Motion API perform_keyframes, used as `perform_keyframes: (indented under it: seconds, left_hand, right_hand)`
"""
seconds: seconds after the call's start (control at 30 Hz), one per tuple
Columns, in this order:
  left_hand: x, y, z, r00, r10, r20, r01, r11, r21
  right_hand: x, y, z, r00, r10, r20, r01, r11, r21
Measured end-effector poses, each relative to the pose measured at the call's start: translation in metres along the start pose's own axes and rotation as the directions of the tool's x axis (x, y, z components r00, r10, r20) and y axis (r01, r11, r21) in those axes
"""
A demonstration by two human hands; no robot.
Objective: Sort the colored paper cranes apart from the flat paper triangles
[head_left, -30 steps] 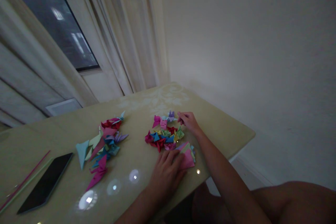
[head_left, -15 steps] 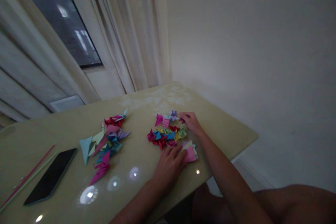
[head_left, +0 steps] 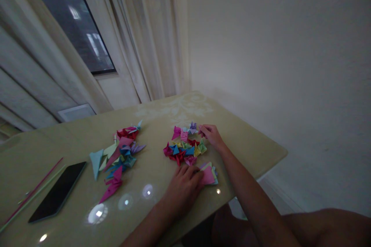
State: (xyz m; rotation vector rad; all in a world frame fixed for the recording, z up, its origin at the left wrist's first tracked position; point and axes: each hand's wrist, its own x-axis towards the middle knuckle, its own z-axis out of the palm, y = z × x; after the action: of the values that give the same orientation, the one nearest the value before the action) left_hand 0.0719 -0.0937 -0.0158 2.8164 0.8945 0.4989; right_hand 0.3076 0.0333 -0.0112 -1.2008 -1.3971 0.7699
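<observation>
My left hand [head_left: 185, 183] lies palm down at the front of the table, its fingers stretched out and a little bent. Its fingertips are beside a small stack of coloured paper squares [head_left: 208, 175], pink on top. Just beyond it lies a cluster of small folded paper pieces [head_left: 185, 150] in red, blue, yellow, green and pink. My right hand [head_left: 211, 134] is at the far right of that cluster, fingers curled together close by a purple folded piece [head_left: 193, 126]. Whether anything is between these fingers I cannot make out.
Paper cranes and other folded shapes [head_left: 121, 154] lie heaped to the left. A black phone [head_left: 58, 193] and two thin sticks, one pink [head_left: 40, 183] and one pale green [head_left: 37, 193], lie farther left. A wall [head_left: 275, 65] borders the table's right side.
My left hand has slid slightly left and back off the paper stack, uncovering more of it. My right hand stays nearly in place, and the view has shifted a little.
</observation>
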Motion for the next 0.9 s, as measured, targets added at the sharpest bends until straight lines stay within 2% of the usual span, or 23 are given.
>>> perform_keyframes:
  seconds: [0.17,0.43,0.63,0.77,0.9]
  left_hand:
    - [0.0,-0.003,-0.01,1.0,-0.008,0.007,0.008,0.997,-0.073]
    - [0.004,-0.021,-0.004,0.999,-0.048,0.008,0.049,0.995,-0.082]
    - [0.014,-0.037,-0.005,0.996,-0.082,0.042,0.085,0.994,-0.074]
    - [0.013,-0.033,-0.01,0.997,-0.071,0.015,0.072,0.993,-0.09]
    - [0.008,-0.023,-0.012,0.996,-0.091,0.008,0.091,0.993,-0.074]
  right_hand:
    - [-0.001,0.0,0.0,1.0,0.005,0.014,-0.005,1.0,0.006]
    - [-0.008,-0.004,0.002,0.989,0.047,0.144,-0.048,0.999,0.002]
    - [-0.007,-0.004,0.005,0.984,0.016,0.179,-0.021,0.999,0.028]
    - [-0.007,-0.006,0.003,0.99,-0.039,0.134,0.04,0.999,-0.009]
    - [-0.006,-0.006,0.001,0.993,-0.05,0.107,0.051,0.999,-0.007]
